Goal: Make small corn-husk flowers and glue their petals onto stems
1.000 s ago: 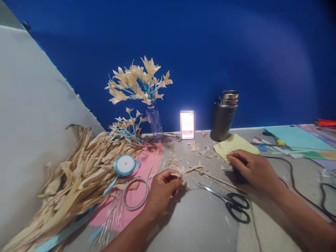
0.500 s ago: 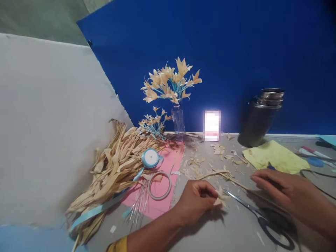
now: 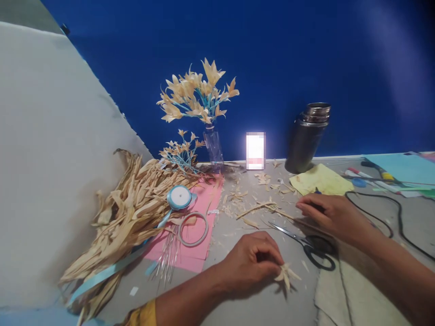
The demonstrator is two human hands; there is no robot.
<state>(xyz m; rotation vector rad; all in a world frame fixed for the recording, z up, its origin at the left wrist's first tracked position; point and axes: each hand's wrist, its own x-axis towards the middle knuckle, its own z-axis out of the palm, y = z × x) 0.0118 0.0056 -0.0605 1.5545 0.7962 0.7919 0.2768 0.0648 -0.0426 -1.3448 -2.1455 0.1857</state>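
Note:
My left hand (image 3: 254,258) is closed in a pinch on a small pale dried-husk flower (image 3: 287,274), its pointed petals spreading low over the table. My right hand (image 3: 335,215) rests farther right, fingers stretched out and holding nothing that I can see. Just left of its fingertips lies a twisted husk strand (image 3: 278,212). Scissors (image 3: 306,242) with black handles lie between my hands, blades pointing up and left. Behind my right hand is a yellow cloth (image 3: 321,179), with a small dark blue tip partly hidden by the hand.
Dried husks (image 3: 132,213) pile at left, beside a ribbon spool (image 3: 180,197), a tape ring (image 3: 193,229), thin wires (image 3: 166,260) and pink paper (image 3: 193,260). Husk flowers (image 3: 200,93) stand in a clear bottle (image 3: 213,147). A dark flask (image 3: 307,140), bright screen (image 3: 255,151) and black cable (image 3: 401,217) are behind.
The view has shifted right, so things appear farther left. The husk flower now shows more of its petals beyond my left fingertips. My right hand stays by the yellow cloth.

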